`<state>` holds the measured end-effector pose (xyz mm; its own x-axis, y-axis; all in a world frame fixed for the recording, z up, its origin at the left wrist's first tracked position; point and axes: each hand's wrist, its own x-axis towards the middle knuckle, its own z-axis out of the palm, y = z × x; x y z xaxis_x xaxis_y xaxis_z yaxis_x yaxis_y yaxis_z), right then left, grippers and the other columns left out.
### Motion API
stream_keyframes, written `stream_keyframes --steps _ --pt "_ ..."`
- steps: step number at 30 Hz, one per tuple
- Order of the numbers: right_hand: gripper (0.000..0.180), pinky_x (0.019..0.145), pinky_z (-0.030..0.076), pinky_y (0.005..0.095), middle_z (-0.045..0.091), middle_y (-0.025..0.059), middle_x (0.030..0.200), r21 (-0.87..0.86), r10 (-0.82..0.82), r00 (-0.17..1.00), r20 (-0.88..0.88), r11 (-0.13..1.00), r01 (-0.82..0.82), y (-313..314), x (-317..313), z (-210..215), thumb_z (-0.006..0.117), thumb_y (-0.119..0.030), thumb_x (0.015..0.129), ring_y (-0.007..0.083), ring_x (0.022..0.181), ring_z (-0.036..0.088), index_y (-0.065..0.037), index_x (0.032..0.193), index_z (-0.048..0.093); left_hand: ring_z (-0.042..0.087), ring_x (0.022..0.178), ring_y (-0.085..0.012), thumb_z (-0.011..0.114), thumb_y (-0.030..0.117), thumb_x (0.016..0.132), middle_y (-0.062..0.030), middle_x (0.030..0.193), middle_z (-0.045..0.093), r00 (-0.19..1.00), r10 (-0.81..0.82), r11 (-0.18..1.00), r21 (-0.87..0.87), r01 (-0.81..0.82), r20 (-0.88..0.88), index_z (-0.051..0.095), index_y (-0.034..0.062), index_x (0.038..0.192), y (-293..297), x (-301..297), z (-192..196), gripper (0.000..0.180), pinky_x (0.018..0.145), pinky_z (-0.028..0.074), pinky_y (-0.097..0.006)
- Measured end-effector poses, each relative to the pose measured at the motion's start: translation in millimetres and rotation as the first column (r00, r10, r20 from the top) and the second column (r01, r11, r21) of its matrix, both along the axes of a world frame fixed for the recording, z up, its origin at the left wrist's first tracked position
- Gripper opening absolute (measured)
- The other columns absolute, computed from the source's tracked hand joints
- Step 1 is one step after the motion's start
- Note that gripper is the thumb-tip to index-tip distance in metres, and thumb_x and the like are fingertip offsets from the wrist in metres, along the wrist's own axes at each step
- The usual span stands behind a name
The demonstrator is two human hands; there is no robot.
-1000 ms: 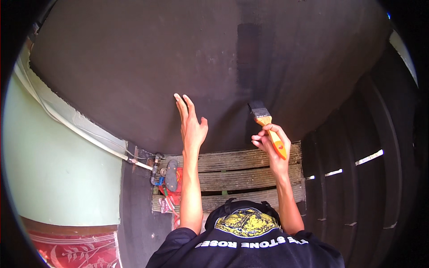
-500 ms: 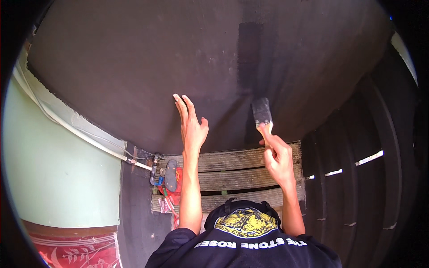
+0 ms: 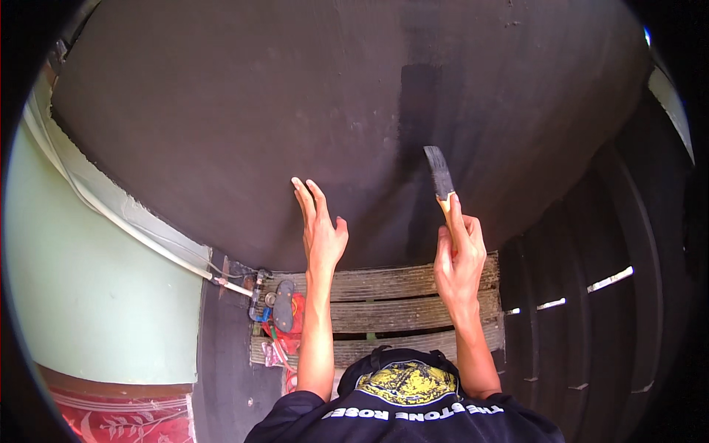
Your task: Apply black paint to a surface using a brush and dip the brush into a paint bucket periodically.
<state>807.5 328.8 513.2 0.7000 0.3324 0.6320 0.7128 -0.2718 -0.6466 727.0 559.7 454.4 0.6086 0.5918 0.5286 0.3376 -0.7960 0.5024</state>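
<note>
A paintbrush [image 3: 440, 174] with dark bristles and a light handle is in my right hand [image 3: 459, 258], whose fingers wrap round the handle. Its bristles point up and bend at the tip against the dark grey wall [image 3: 258, 111]. Just above and left of the brush runs a darker, wet-looking strip [image 3: 419, 103]. My left hand [image 3: 323, 229] is open, fingers stretched up, with its fingertips at the wall surface; whether they press on it I cannot tell. Nothing is in that hand.
Below the wall lie ribbed wooden planks [image 3: 391, 286] with gaps between them. A dark sandal [image 3: 283, 305] rests at their left beside a blue-fitted pipe [image 3: 258, 314] and a red bag [image 3: 298, 314]. A pale green wall [image 3: 111, 280] stands left, dark slats [image 3: 583, 244] right.
My right hand has turned the brush, so its narrow edge now shows and its tip sits higher on the wall. The view has shifted slightly; my left hand keeps its pose.
</note>
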Motion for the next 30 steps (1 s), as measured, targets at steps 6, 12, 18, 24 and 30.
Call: stream_keyframes --steps 6,12,18,24,30 --pt "0.065 0.067 0.052 0.0428 0.055 0.0203 0.105 -0.055 0.020 1.000 0.002 0.998 -0.020 24 7 -15 0.056 0.011 0.090 0.0334 0.075 0.061 -0.012 0.150 0.049 0.004 0.154 -0.0445 0.061 -0.001 0.083 -0.0270 0.166 -0.010 1.000 -0.008 0.997 -0.071 0.008 0.002 0.006 0.0044 0.161 0 0 5 0.096 0.121 0.031 -0.045" --pt "0.072 0.063 0.051 0.0475 0.056 0.0222 0.091 -0.143 0.030 0.998 -0.063 0.989 -0.039 44 25 -82 0.054 0.015 0.083 0.0417 0.073 0.063 -0.006 0.151 0.044 0.013 0.152 -0.0479 0.064 -0.001 0.082 -0.0287 0.166 -0.005 1.000 0.023 1.000 -0.019 -0.023 -0.014 0.009 0.0020 0.160 -2 4 7 0.096 0.119 0.035 -0.045" --pt "0.054 0.067 0.050 0.0463 0.059 0.0225 0.078 -0.220 0.027 0.966 -0.258 0.972 -0.086 14 7 -98 0.055 0.010 0.086 0.0369 0.070 0.063 0.002 0.140 0.056 0.011 0.152 -0.0481 0.063 -0.002 0.082 -0.0287 0.166 -0.005 1.000 0.003 1.000 -0.008 -0.003 -0.014 0.009 0.0015 0.160 0 4 5 0.095 0.120 0.034 -0.046" --pt "0.061 0.062 0.049 0.0431 0.057 0.0183 0.078 -0.070 0.054 0.997 -0.050 0.996 -0.057 17 9 -10 0.058 0.008 0.091 0.0334 0.064 0.058 -0.009 0.149 0.049 0.010 0.152 -0.0480 0.062 -0.002 0.082 -0.0289 0.166 -0.005 1.000 0.026 0.999 -0.028 -0.026 0.003 0.009 0.0013 0.160 -3 3 8 0.095 0.120 0.034 -0.046" --pt "0.063 0.064 0.050 0.0502 0.061 0.0257 0.083 -0.182 0.016 0.993 -0.115 0.983 -0.037 38 24 -98 0.054 0.008 0.087 0.0471 0.074 0.064 -0.006 0.149 0.048 0.010 0.153 -0.0477 0.062 -0.002 0.082 -0.0291 0.166 -0.004 1.000 -0.006 1.000 -0.023 0.006 0.000 0.008 0.0014 0.160 -2 4 5 0.095 0.120 0.034 -0.045"
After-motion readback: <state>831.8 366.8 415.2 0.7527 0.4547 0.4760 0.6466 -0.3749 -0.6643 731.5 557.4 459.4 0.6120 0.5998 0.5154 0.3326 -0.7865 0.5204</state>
